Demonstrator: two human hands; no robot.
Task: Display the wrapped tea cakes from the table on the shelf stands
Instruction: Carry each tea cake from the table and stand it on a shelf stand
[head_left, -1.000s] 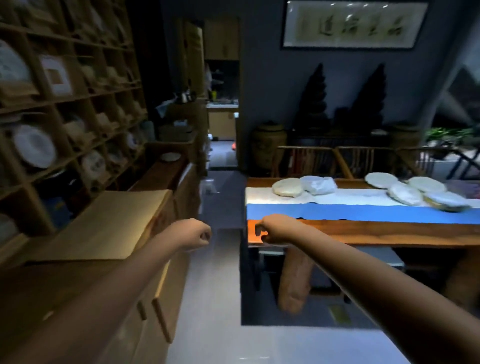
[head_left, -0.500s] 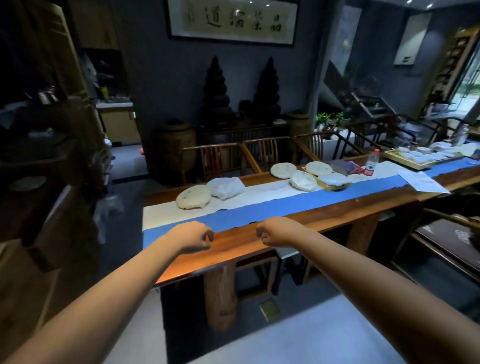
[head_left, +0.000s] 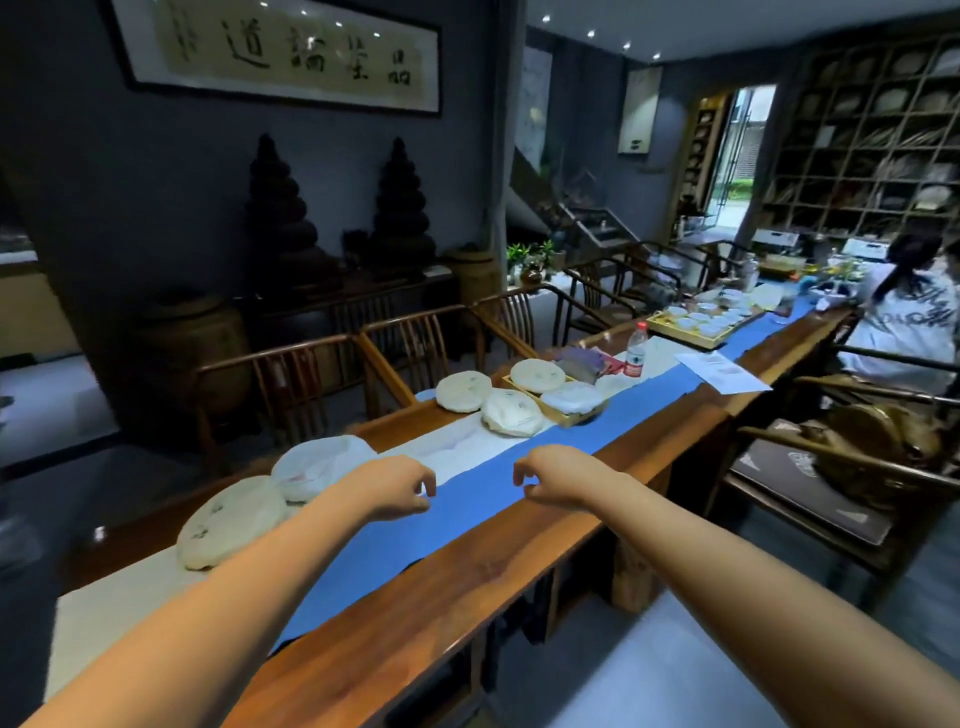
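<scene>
Both hands hang over the long wooden table (head_left: 545, 530), fingers loosely curled and holding nothing. The left hand (head_left: 397, 486) hovers above the seam where the white cloth strip (head_left: 457, 447) meets the blue table runner (head_left: 467, 499); the right hand (head_left: 550, 475) hovers over the runner itself, the two hands near each other but apart.

Two round, paper-wrapped tea cakes lie to the left of the left hand: a loosely wrapped white cake (head_left: 317, 465) just beside the left wrist, overlapping a flatter cream disc (head_left: 234, 522) nearer the table's end. Both lie flat; being round, they offer no long axis. A further group of wrapped cakes (head_left: 511, 413) lies ahead of both hands, two of them in a shallow wooden tray (head_left: 563, 418).

The left hand is judged the nearer to the closest cake; reaching it calls for a short leftward move. The shelf stands cannot be identified here.
</scene>
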